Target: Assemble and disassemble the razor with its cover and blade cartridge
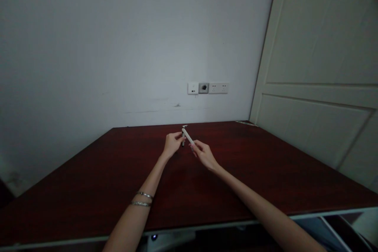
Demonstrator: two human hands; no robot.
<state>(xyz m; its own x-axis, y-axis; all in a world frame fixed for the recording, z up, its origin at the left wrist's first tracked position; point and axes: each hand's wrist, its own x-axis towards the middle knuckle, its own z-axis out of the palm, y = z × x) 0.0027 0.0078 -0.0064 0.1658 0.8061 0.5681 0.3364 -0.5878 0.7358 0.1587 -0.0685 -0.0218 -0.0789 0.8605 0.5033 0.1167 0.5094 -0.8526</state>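
Over the far middle of the desk, my left hand [173, 143] is closed in a pinch on a narrow black-and-white upright piece [183, 142]. My right hand [204, 154] grips the lower end of a slim white stick [188, 136], which slants up and to the left. The stick's upper end meets or crosses the top of the upright piece; whether the two are joined I cannot tell. Just above them shows a small pale hooked part [184, 126], too small to make out.
Both forearms reach across a dark red wooden desk [97, 189]. Behind it is a pale wall [132, 47] with a row of sockets [218, 88]. A white panelled door [319, 63] stands at the right. Below the front edge, a white object [171, 239] shows a small light.
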